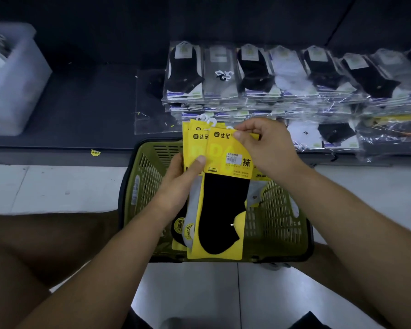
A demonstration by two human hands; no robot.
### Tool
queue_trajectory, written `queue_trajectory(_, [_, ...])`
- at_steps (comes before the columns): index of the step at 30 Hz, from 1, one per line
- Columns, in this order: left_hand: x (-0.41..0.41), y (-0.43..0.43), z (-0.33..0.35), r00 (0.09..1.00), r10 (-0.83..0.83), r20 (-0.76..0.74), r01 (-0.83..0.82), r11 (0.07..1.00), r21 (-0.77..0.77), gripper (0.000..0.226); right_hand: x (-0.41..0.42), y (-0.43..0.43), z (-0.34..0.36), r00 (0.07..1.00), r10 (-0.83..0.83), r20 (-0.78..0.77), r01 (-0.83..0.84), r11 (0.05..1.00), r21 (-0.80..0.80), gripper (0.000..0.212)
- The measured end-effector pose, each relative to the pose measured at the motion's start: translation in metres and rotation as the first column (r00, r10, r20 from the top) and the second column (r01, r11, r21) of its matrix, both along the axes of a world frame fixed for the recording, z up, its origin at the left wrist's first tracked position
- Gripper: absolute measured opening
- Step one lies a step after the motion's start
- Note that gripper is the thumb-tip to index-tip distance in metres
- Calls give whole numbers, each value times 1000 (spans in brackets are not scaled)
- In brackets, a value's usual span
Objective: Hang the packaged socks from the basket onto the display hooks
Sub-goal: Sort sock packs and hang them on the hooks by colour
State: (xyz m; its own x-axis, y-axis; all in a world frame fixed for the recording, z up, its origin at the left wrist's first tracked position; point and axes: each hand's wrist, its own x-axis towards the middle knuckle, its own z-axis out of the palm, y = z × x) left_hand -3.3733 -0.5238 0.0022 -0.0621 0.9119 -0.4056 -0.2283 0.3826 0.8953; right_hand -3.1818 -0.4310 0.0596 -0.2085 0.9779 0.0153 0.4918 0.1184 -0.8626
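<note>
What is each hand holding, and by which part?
The left hand grips the fanned yellow sock packs at their left edge, thumb on the front; the right hand pinches the front pack by its top right corner.

The front sock package (223, 148) is bright yellow with black lettering on its header, a white price label (234, 159) and a solid black sock (220, 210) below. The rear packages (195, 146) are the same yellow, and one shows a pale grey sock (195, 217). Their hooks (210, 121) are white. The basket (147, 186) is olive green, its walls slotted in a regular grid. On the near-black shelf (81, 103) lie clear-wrapped packs (259, 74) of black, grey and white socks, with what look like pale green tags, though blur hides detail. The bin (17, 91) is translucent white and the floor (57, 186) is pale grey tile.
</note>
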Motion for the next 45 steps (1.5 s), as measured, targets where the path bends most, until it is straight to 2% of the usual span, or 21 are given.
queue_trajectory(1, [1, -1, 1, 998, -12, -61, 11, 1000, -15, 66, -2, -1, -3, 1000, -18, -11, 18, 1000, 10, 5])
queue_trajectory(2, [3, -1, 0, 992, -16, -122, 14, 1000, -17, 75, -3, -3, -7, 999, -24, -21, 25, 999, 20, 8])
queue_trajectory(6, [2, -2, -10, 982, 38, -185, -47, 998, -42, 62, 14, -3, -24, 998, -70, -8, 70, 996, 50, 15])
queue_trajectory(7, [1, -3, -12, 981, 43, -187, -53, 997, -48, 60, 27, -2, -30, 993, -111, 49, 109, 993, 41, 15])
queue_trajectory(9, [-2, -3, -18, 980, 56, -193, -68, 996, -54, 57, 55, 1, -46, 951, -166, 259, 171, 985, 5, 10])
queue_trajectory(12, [-4, -3, -24, 975, 51, -215, -64, 997, -52, 56, 82, -4, -70, 822, -98, 561, 170, 982, -78, 13])
queue_trajectory(16, [-1, -3, -30, 970, 47, -237, -62, 996, -57, 50, 81, -9, -87, 780, 0, 625, 98, 987, -124, 31])
queue_trajectory(20, [1, -4, -31, 969, 38, -246, -56, 996, -67, 51, 82, -8, -95, 765, 4, 644, 81, 991, -103, 25])
queue_trajectory(25, [-2, -4, -29, 968, 60, -243, -80, 994, -73, 50, 92, -5, -96, 794, 11, 608, 58, 994, -94, 18])
queue_trajectory(28, [-4, -2, -28, 968, 72, -242, -95, 992, -85, 57, 99, -4, -97, 789, 89, 607, -17, 992, -123, 20])
queue_trajectory(31, [-2, 0, -22, 969, 74, -238, -91, 994, -61, 55, 106, -3, -78, 846, 183, 500, -99, 977, -189, 8])
queue_trajectory(35, [-4, 3, -19, 969, 82, -235, -89, 996, -20, 51, 103, 10, -27, 918, 200, 344, -125, 965, -229, 18])
queue_trajectory(40, [-7, 17, 7, 959, 93, -267, -74, 994, 80, 43, 87, 22, 56, 974, 176, 144, -155, 977, -144, 13])
queue_trajectory(45, [-10, 38, 55, 957, 44, -286, 11, 982, 186, 39, 43, 26, 101, 977, 197, 76, -191, 978, -86, 12])
